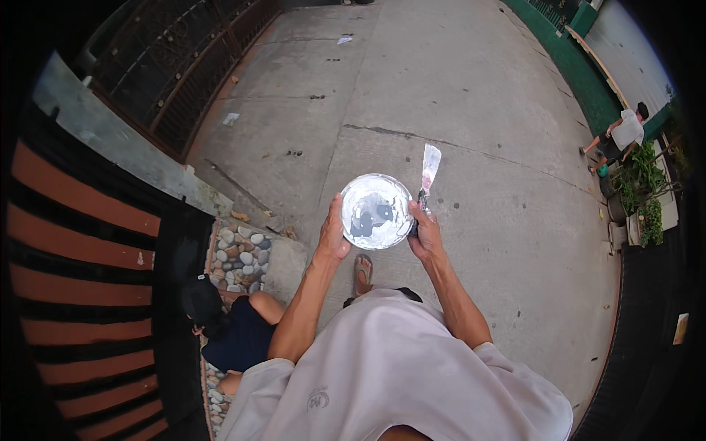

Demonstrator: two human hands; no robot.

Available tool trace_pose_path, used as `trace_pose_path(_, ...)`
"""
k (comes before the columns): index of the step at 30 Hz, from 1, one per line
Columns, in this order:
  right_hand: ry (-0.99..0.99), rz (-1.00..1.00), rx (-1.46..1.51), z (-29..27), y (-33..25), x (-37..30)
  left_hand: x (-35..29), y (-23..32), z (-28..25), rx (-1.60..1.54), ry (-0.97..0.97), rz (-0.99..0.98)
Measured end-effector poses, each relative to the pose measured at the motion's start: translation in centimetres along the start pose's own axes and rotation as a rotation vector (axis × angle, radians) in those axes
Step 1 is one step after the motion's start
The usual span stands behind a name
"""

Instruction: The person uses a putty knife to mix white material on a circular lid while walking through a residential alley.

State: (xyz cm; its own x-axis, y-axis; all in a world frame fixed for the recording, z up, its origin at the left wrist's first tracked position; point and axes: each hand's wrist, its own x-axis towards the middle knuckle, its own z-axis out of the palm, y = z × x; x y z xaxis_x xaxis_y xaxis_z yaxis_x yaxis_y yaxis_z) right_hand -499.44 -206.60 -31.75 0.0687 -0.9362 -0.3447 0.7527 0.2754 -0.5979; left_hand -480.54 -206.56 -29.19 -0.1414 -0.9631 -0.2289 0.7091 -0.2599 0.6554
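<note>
Out in front of my body, a round can (373, 245) is held between both hands. White and grey paint-like stuff shows in its top, with darker patches, and its rim is smeared white. My left hand (332, 234) is pressed round its left side, fingers mostly hidden beneath. On the opposite side, my right hand (428, 237) grips the can and also a putty knife (431, 165). The knife's pale, stained blade points up and away from me; its dark handle lies by my thumb.
A person in dark clothes and a cap (201, 300) crouches at left, beside pebble edging (241, 257) and a slatted brown-black gate (84, 272). Another person (627, 131) walks at far right near potted plants (646, 184). Concrete pavement (441, 88) stretches ahead, with litter (231, 118).
</note>
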Motion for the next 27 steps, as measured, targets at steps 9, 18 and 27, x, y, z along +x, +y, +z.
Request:
trace_pose_path(9, -0.032, 0.1, -0.13, 9.4, 2.7, 16.5, 13.1, 10.1, -6.7, -0.002, 0.117, 0.021)
trace_pose_path(18, 0.052, 0.013, -0.259, 13.6, 0.5, 32.5, 31.1, 18.0, -10.4, 0.178, -0.109, -0.235)
trace_pose_path(27, 0.352, -0.14, -0.365, 14.3, -4.8, 46.3, 49.9, 21.7, -10.3, 0.231, -0.108, -0.364)
